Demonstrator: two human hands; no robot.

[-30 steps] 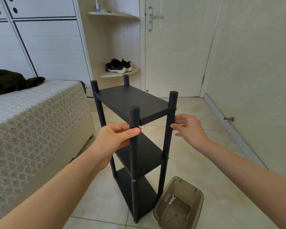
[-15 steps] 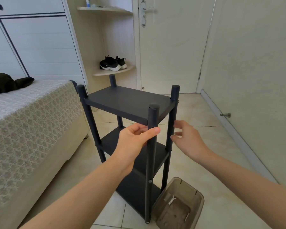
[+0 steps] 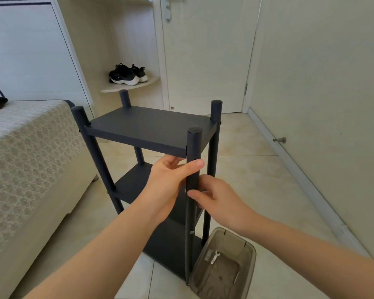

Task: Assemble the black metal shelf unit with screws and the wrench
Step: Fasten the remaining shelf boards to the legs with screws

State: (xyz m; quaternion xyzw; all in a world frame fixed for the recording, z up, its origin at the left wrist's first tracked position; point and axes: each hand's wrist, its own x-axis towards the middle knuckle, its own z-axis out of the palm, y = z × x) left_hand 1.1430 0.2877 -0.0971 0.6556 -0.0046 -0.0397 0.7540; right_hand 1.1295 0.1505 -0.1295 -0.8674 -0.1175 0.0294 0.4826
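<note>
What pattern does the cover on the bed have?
The bed cover has a repeating beige lace-like floral pattern, seen best in the head view.

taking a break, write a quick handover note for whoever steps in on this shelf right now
Left hand: grips the near front post of the black metal three-shelf unit, just under the top shelf.
Right hand: grips the same post lower down.
Things: the unit stands upright on the tiled floor beside the bed. A brown translucent plastic tub sits at its near foot, holding a small pale tool, likely the wrench.
Done: three shelves sit on four posts; one screw head shows low on the post.
Left: probably check every joint for tightness; the picture cannot settle that.
</note>
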